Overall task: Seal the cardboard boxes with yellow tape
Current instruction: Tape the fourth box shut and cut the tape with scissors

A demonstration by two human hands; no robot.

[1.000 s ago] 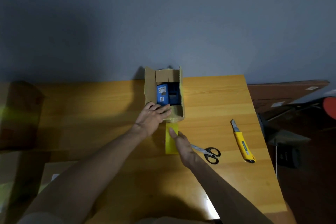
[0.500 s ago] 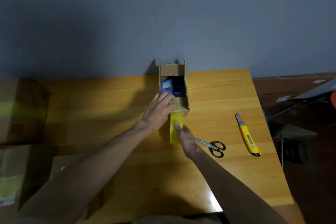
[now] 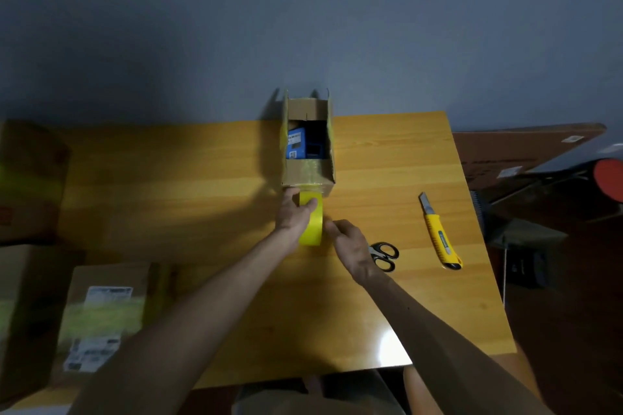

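An open cardboard box (image 3: 308, 175) stands at the far side of the wooden table (image 3: 202, 178). Its flaps are up and a blue packet (image 3: 296, 145) lies inside. A yellow tape roll (image 3: 312, 229) stands on edge just in front of the box's near wall. My left hand (image 3: 293, 216) grips the roll from the left, thumb over its top. My right hand (image 3: 350, 244) is at the roll's right side with curled fingers against it. Glossy tape shows on the box's near wall.
Black-handled scissors (image 3: 384, 254) lie just right of my right hand. A yellow utility knife (image 3: 438, 234) lies further right. Taped cardboard boxes (image 3: 101, 313) are stacked on the left. A dark chair (image 3: 539, 212) stands beyond the table's right edge.
My left hand has left the box's near edge and come down onto the tape roll. My right hand has shifted from the roll's top to its right side.
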